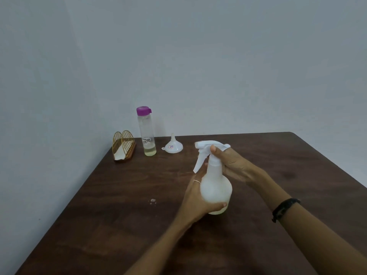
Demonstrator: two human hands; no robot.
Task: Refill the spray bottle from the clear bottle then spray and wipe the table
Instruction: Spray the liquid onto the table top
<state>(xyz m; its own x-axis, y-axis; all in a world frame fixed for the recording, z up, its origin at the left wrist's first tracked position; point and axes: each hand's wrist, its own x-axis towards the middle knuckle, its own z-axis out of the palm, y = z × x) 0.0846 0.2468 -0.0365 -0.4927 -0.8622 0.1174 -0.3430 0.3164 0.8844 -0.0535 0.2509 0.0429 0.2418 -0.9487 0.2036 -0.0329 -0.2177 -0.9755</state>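
Note:
A white spray bottle (216,187) with a white trigger head is held upright over the middle of the dark wooden table (119,225). My left hand (195,197) grips its round body from the left, thumb under its base. My right hand (231,161) is wrapped round the neck just below the trigger head, thumb in front. A tall clear bottle (146,133) with a purple cap stands at the table's far left; a little yellowish liquid sits at its bottom. A small white funnel (172,146) lies mouth-down to its right.
A golden wire napkin holder (123,146) with a white napkin stands at the far left corner by the wall. A small white speck (153,201) marks the tabletop left of my left hand. The table's left edge runs along the wall.

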